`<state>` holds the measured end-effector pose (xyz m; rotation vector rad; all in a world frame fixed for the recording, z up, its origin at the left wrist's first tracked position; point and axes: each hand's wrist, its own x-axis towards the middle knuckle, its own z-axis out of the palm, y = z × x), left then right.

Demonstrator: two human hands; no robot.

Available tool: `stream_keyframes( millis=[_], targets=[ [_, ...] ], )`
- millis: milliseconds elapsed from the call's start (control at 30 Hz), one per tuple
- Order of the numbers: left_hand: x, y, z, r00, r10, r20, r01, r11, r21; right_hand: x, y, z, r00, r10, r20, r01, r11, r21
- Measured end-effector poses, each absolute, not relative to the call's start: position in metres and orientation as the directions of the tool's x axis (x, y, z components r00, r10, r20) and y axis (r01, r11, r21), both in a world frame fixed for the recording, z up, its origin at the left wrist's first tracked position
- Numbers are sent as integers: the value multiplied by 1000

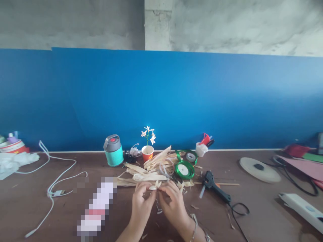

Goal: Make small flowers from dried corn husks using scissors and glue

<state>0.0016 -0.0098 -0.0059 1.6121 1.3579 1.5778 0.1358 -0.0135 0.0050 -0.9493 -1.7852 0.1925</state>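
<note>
We hold our left hand [141, 200] and right hand [174, 202] close together, fingers [143, 186] bent, thumbs [151, 197] pinching, forearms [131, 228] slanting inward from below.

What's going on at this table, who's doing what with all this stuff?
A person holds a small pale petal-like piece between the fingertips of both the left hand and the right hand, above the table. Just beyond the hands lie dry, husk-like strips and a spool of green ribbon. A black glue gun lies to the right, in neither hand. Farther back, a sprig of pale flowers stands in an orange paper cup.
</note>
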Motion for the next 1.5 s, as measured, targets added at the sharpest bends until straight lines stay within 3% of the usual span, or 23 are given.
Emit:
stream_keyframes(
  millis=[267, 467, 633, 867, 1167, 1333, 1500],
  targets=[
    [0, -10, -11, -132, 903, 410, 288, -361, 887, 135, -12, 0, -75, 730, 680, 512, 613, -602],
    [2, -13, -3, -91, 928, 360, 251, -329, 911, 135, -10, -3, 47, 899, 435, 356, 392, -848],
    [0, -10, -4, -71, 944, 321, 193, -303, 933, 134, -10, -3, 35, 935, 352, 269, 331, -905],
    [0, -11, -3, -49, 930, 364, 213, -346, 914, 133, -10, -3, 51, 893, 446, 336, 406, -850],
    [6, -13, -7, -120, 896, 428, 254, -389, 885, 135, -11, -4, -51, 759, 649, 584, 550, -597],
    [3, -11, -10, -123, 866, 485, 314, -429, 847, 134, -14, 1, -106, 728, 677, 617, 582, -530],
    [2, -13, -9, -98, 820, 564, 440, -472, 763, 132, -18, 6, -121, 718, 686, 584, 610, -535]
  ],
)
